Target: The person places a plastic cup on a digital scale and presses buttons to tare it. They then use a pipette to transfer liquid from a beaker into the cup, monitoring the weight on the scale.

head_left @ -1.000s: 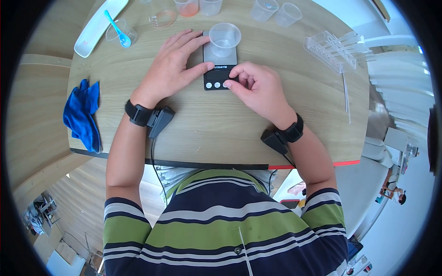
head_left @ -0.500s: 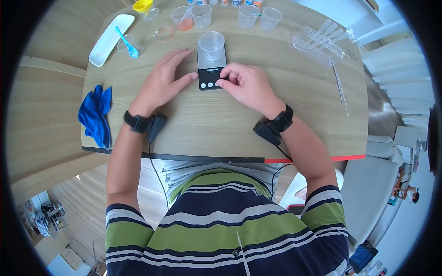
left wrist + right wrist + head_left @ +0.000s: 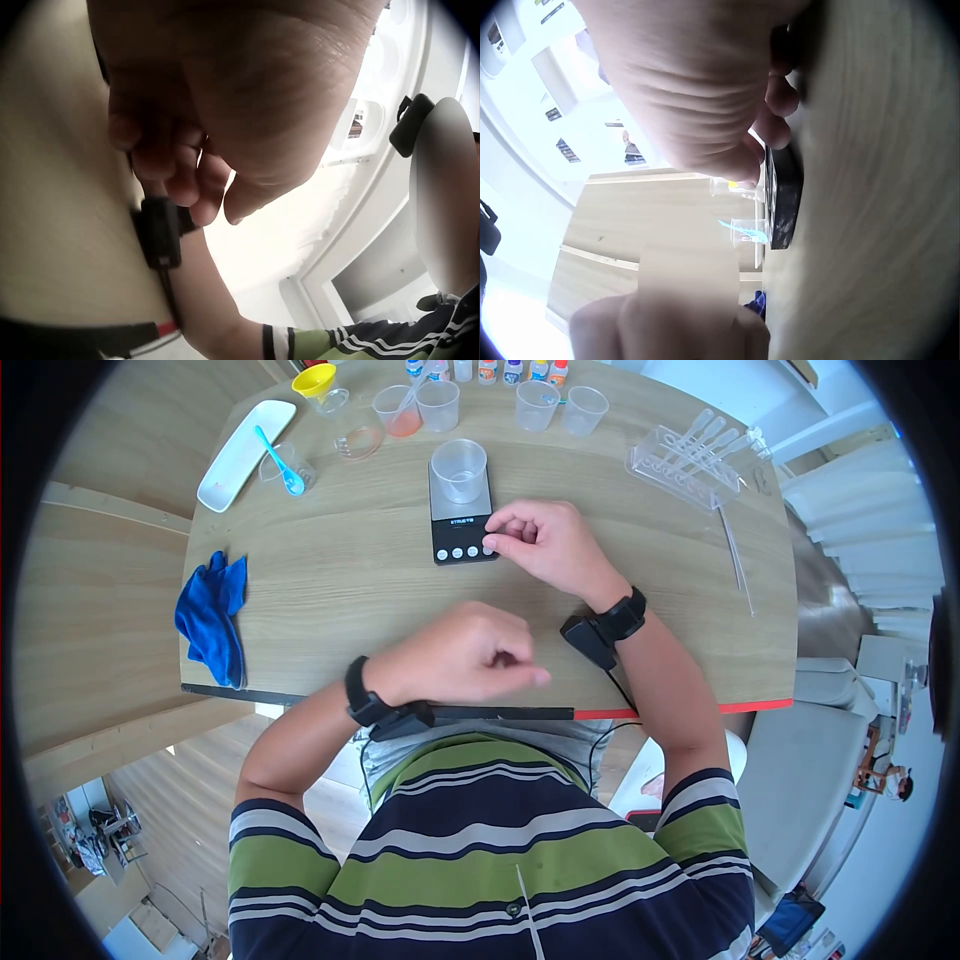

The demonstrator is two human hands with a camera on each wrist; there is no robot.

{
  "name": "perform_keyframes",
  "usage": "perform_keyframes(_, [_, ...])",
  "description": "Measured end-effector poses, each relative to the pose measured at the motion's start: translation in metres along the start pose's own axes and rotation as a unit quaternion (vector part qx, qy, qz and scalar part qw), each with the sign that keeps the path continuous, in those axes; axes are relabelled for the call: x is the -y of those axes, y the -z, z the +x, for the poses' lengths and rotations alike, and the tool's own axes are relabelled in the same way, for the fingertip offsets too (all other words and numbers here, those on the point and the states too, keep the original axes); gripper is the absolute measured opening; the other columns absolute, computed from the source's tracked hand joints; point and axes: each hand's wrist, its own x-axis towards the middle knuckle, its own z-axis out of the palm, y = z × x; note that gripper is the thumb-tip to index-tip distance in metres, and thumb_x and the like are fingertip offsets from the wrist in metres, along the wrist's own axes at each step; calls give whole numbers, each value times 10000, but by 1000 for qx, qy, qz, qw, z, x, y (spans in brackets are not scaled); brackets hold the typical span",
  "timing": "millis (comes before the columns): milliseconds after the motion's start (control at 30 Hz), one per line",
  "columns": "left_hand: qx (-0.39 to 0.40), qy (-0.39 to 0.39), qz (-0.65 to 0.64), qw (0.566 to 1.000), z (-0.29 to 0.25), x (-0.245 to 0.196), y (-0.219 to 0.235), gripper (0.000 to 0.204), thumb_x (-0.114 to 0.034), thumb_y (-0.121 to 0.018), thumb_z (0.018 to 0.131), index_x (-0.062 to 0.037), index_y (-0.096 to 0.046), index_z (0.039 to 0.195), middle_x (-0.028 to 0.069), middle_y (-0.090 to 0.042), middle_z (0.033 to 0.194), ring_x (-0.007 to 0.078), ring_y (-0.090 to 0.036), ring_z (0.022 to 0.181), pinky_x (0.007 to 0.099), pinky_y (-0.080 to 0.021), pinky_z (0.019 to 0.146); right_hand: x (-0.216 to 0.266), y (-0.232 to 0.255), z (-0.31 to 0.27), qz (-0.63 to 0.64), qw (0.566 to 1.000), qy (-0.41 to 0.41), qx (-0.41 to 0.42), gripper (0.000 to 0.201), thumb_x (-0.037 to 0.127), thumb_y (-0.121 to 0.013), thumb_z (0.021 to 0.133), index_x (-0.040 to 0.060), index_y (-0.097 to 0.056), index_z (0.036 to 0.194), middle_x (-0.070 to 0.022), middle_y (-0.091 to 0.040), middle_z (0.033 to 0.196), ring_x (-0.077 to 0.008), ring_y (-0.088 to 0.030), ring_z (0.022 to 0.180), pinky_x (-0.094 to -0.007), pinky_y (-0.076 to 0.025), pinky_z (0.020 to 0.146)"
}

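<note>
A black scale [image 3: 463,538] with a silver plate and round buttons lies on the table, a clear empty-looking cup [image 3: 460,472] upright on its plate. At its lower right corner is my right hand [image 3: 555,545], fingers bent, thumb and index tips by the last button; whether they press it cannot be told. In the right wrist view the fingertips are beside the dark scale [image 3: 784,199]. My left hand [image 3: 465,653] is over the table near the front edge, fingers loosely curled, thumb pointing right, holding nothing. The left wrist view shows its bent fingers [image 3: 184,161] with nothing between them.
At the back stand several clear cups [image 3: 438,407], one with pink liquid [image 3: 404,422], and small bottles. Left are a white tray [image 3: 245,455], a blue spoon [image 3: 291,480] and a blue cloth [image 3: 212,622]. A clear rack [image 3: 685,468] with tubes is right.
My left hand has left the scale's left side and moved down and right, its fingers now more curled. My right hand stays at the scale's corner. The head view has shifted.
</note>
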Motion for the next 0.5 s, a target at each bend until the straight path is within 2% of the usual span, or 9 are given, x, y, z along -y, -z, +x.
perform_keyframes(33, [42, -5, -41, 998, 5, -3, -7, 239, -165, -853, 964, 0, -730, 844, 90, -637, 734, 230, -589, 622, 379, -438, 583, 0, 1, 1, -1, 1000, 0, 0, 152, 81, -866, 953, 19, -797, 1073, 49, -643, 700, -20, -490, 606, -252, -420, 560])
perform_keyframes(67, [41, -5, -40, 998, 9, -4, -16, 239, -165, -853, 964, 0, -730, 844, 90, -637, 734, 230, -589, 622, 379, -438, 583, 1, 2, 1, 15, 1000, -13, 2, 149, 79, -867, 953, 20, -799, 1072, 56, -640, 708, -17, -490, 614, -248, -421, 567])
perform_keyframes(133, [111, -68, -72, 989, 19, -3, -36, 266, -238, -835, 979, -6, -764, 868, 109, -666, 743, 253, -632, 633, 407, -480, 604, 2, 1, 2, 31, 999, -26, 6, 146, 77, -867, 953, 22, -801, 1070, 63, -637, 715, -14, -490, 623, -244, -421, 574])
perform_keyframes(167, [108, -70, -72, 989, 26, -4, -44, 266, -238, -835, 979, -6, -764, 868, 109, -666, 743, 253, -632, 633, 407, -480, 604, 3, 1, 1, 22, 999, -28, 6, 145, 74, -868, 952, 22, -802, 1070, 66, -637, 722, -13, -491, 630, -240, -420, 579])
perform_keyframes(233, [186, -68, -100, 975, 40, -5, -58, 296, -291, -810, 993, -9, -796, 904, 127, -725, 793, 276, -690, 682, 415, -532, 644, 4, 1, 1, 10, 999, -29, 7, 144, 71, -869, 951, 22, -802, 1069, 70, -637, 728, -11, -491, 636, -236, -420, 584])
perform_keyframes(267, [183, -70, -99, 976, 48, -6, -63, 296, -291, -810, 993, -9, -796, 904, 127, -725, 793, 276, -690, 682, 415, -532, 644, 1, 0, 1, 11, 1000, -23, 4, 144, 91, -868, 952, 23, -801, 1060, 56, -650, 712, -14, -508, 619, -243, -425, 568])
perform_keyframes(333, [270, -62, -74, 958, 63, -6, -71, 311, -311, -803, 992, -6, -810, 932, 141, -767, 842, 288, -732, 734, 405, -562, 678, -2, 0, 1, 11, 1000, -14, 1, 147, 111, -868, 954, 24, -801, 1051, 41, -663, 696, -18, -525, 603, -250, -430, 551])
perform_keyframes(500, [276, -67, -125, 951, 76, -3, -86, 291, -292, -811, 980, -2, -817, 960, 130, -789, 872, 272, -749, 770, 404, -577, 709, 2, -1, -1, -17, 1000, -4, 1, 161, 61, -877, 930, 23, -799, 1065, 43, -633, 697, -32, -500, 587, -262, -413, 551])
